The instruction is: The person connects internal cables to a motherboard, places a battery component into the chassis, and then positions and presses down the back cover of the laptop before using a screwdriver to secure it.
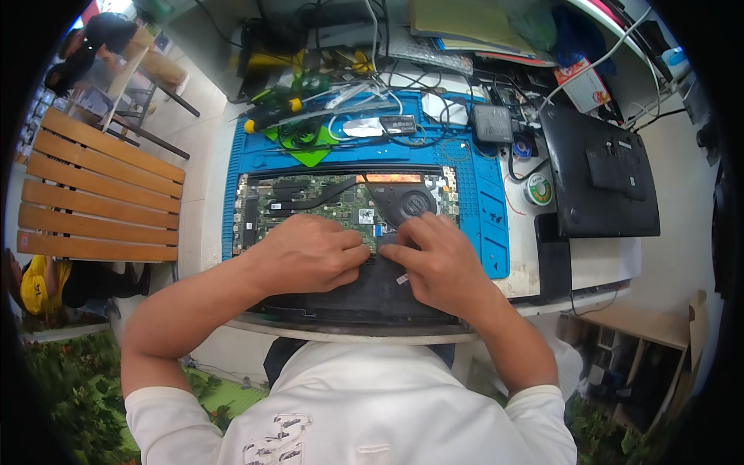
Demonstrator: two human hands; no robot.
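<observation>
An opened laptop (341,304) lies on the blue work mat, its insides bare: a green circuit board (329,208), a round black fan (416,203) and a copper strip (391,178) along the far edge. Over the board's near edge, my left hand (310,252) is closed, fingers curled and thumb against them. My right hand (440,260) bends down opposite it, fingertips drawn together just right of a small blue tab (378,231). The fingertips of both hands nearly meet at the dark part below the board. Whatever they pinch there is hidden or too small to name.
Beyond the laptop, the blue mat (494,260) carries a yellow-and-black screwdriver (271,116), a green card (312,156) and tangled cables. To the right are a black power adapter (493,124), a wire spool (538,189), a phone (553,263) and a closed black laptop (604,182).
</observation>
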